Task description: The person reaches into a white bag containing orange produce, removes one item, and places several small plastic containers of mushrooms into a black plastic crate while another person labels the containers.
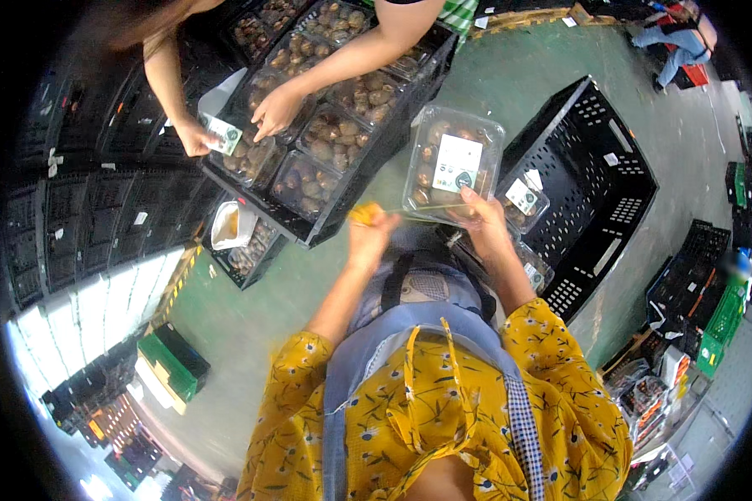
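Observation:
My right hand (485, 219) grips the near edge of a clear plastic clamshell box (423, 156) of round brown produce, its thumb beside a white and green label (457, 163). A thin yellowish band (423, 213) is stretched from the box's near end to my left hand (371, 232), which is closed on it along with a yellow bundle (365, 213), perhaps more bands. To the left, a black plastic crate (376, 144) holds several filled boxes. At the right, labelled boxes (523, 199) lie at the near side of another black crate (601, 163).
Across the left crate, a co-worker's hands (279, 113) hold a label card (223, 134) over the boxes. A white container (233, 225) sits on a lower crate with produce. Stacked black crates (106, 213) line the left. Another person (683, 44) is at the far right.

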Demonstrator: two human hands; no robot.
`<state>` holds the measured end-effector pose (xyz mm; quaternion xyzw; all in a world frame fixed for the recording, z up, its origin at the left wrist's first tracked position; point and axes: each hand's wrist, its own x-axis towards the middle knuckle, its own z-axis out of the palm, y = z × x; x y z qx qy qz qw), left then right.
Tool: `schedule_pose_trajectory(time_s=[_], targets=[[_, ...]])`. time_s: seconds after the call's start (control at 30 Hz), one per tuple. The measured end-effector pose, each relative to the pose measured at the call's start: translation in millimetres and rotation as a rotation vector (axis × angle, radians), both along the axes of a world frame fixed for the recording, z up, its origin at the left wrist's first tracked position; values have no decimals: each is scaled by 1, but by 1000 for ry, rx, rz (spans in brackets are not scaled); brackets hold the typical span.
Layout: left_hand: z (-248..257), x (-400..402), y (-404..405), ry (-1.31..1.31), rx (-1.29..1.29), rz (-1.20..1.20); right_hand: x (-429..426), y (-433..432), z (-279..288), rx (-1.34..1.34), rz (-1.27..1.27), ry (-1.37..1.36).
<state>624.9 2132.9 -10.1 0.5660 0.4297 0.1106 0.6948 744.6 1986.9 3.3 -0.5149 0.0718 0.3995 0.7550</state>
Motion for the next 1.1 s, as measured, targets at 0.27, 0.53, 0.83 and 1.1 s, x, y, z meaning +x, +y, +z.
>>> schedule_pose_trajectory(time_s=[0.27,0.53,0.83,1.1], targets=[[-23,36,17,-99,362,-30,7,-43,1,141,269,195],[-18,52,-9,-139,760,-189,24,-72,-3,100,313,187],[26,45,-40,-253,-66,-633,46,-122,-10,-126,400,-2],[34,42,-50,-115,-176,-649,41,-154,-4,-180,299,-208]])
